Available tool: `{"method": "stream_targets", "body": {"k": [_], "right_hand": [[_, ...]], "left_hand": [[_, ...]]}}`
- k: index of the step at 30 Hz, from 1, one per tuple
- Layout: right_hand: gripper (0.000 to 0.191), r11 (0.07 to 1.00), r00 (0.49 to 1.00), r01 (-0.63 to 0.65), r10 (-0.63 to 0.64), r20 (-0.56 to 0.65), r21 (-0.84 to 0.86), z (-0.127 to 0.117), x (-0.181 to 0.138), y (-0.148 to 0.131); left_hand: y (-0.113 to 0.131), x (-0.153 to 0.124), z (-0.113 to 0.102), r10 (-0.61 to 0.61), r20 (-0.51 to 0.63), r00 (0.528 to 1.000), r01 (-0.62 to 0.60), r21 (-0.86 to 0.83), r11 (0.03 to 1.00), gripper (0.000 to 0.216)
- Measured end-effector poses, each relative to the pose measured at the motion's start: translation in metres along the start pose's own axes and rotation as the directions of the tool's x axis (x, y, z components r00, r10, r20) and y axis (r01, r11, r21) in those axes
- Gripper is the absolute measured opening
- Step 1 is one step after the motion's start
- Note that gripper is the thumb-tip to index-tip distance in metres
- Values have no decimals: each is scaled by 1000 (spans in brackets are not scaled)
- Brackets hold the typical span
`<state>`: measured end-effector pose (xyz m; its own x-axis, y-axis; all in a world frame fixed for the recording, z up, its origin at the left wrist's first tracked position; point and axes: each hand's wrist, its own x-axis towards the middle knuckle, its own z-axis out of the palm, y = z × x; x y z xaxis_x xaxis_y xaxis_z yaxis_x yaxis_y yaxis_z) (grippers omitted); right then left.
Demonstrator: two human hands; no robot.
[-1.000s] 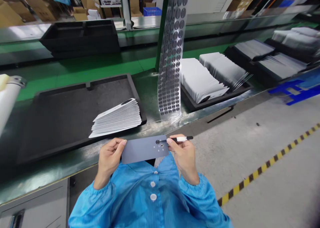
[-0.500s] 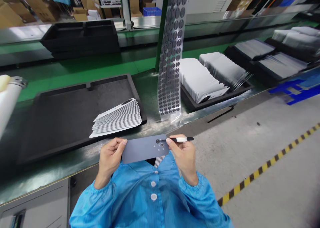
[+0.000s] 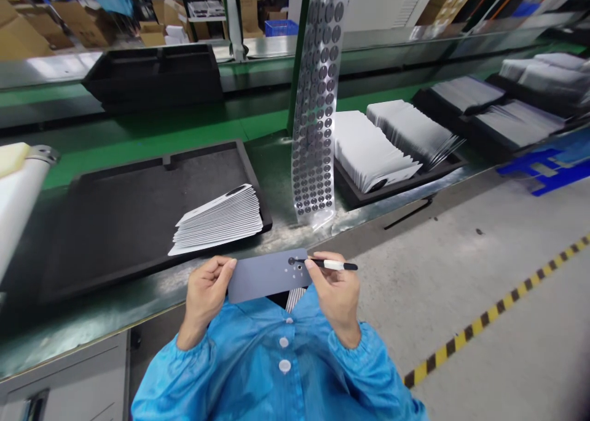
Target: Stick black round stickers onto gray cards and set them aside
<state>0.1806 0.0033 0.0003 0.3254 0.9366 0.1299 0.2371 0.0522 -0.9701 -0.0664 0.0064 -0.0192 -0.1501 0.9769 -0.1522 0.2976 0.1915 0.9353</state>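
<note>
My left hand point(image 3: 206, 295) grips the left end of a flat grey panel point(image 3: 265, 275), held level in front of my chest. My right hand point(image 3: 335, 292) supports the panel's right end and pinches a black and white tweezer tool point(image 3: 328, 264). The tool's tip rests on a dark round sticker near the panel's top right corner, beside several small holes. A clear strip of round black stickers point(image 3: 317, 101) hangs just beyond the panel.
A black foam tray point(image 3: 115, 218) on the bench holds a fanned stack of white panels point(image 3: 221, 220). To the right another tray point(image 3: 396, 178) carries more stacked panels, with further trays behind. A green conveyor point(image 3: 138, 132) runs across. A yellow-black floor line point(image 3: 498, 310) lies at right.
Both hands and the panel stay almost still. The tweezer tool has tilted slightly, its rear end dropping a little while the tip stays on the sticker.
</note>
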Motion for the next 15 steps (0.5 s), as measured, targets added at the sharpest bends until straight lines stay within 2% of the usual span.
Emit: {"method": "stream_targets", "body": {"k": [3, 6, 8, 9, 10, 11, 12, 13, 14, 15], "right_hand": [[29, 987, 991, -131, 131, 11, 90, -4, 0, 6], [39, 936, 960, -278, 274, 50, 217, -10, -1, 19], [43, 901, 941, -333, 336, 38, 279, -13, 0, 24], [45, 885, 932, -356, 361, 39, 300, -13, 1, 25], [47, 874, 924, -368, 381, 24, 317, -13, 2, 23], [50, 861, 914, -387, 404, 16, 330, -13, 5, 20], [53, 839, 899, -412, 437, 12, 355, -14, 8, 15], [56, 793, 869, -462, 494, 24, 398, -14, 12, 11], [60, 729, 831, -511, 554, 46, 456, -15, 16, 7], [61, 698, 829, -504, 557, 57, 509, -17, 21, 4]], "left_hand": [[-1, 1, -1, 12, -1, 1000, -12, -4, 1000, 49], [0, 3, 0, -8, -7, 1000, 7, -60, 998, 50], [4, 2, 2, -88, 93, 992, 102, -160, 982, 53], [7, 1, 2, -141, 212, 967, 186, -210, 960, 55], [11, -1, 1, -184, 379, 907, 288, -239, 927, 57], [15, -3, 0, -196, 560, 805, 379, -231, 896, 57], [21, -6, -3, -181, 710, 681, 440, -199, 875, 53], [26, -8, -6, -142, 810, 569, 458, -169, 873, 48], [32, -11, -11, -94, 856, 508, 443, -166, 881, 44], [38, -12, -18, -41, 852, 522, 415, -212, 885, 42]]}}
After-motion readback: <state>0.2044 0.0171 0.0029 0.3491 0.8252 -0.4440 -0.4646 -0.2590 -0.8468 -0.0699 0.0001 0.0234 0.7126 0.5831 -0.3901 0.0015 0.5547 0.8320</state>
